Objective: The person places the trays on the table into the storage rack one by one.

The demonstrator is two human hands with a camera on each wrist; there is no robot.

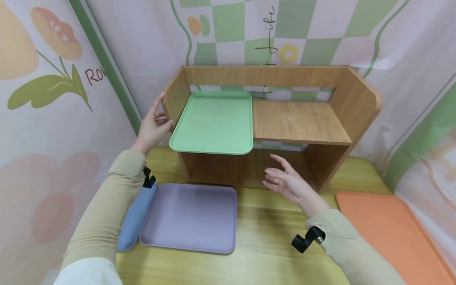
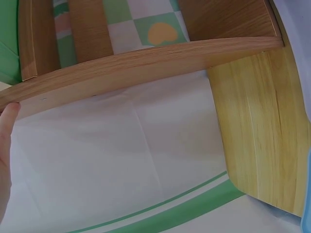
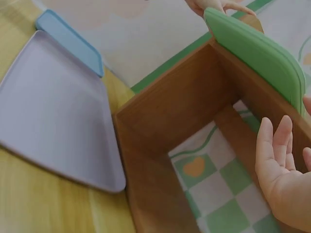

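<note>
A wooden two-tier shelf (image 1: 303,118) stands on the table, with a green tray (image 1: 215,122) lying on the left half of its upper board. The tray's front edge juts out past the board. My left hand (image 1: 152,128) touches the shelf's left side panel (image 1: 176,93) from outside, thumb near its front edge; in the left wrist view one finger (image 2: 7,128) meets that panel's edge. Before the lower compartment, my right hand (image 1: 285,180) hovers with loosely bent fingers and holds nothing. The right wrist view shows that hand (image 3: 286,179) below the green tray (image 3: 257,53).
A purple tray (image 1: 192,217) lies on the table in front of the shelf, beside a blue tray (image 1: 137,217) partly hidden by my left arm. To the right lies an orange tray (image 1: 388,229). Printed cloth (image 1: 149,51) hangs behind and at both sides.
</note>
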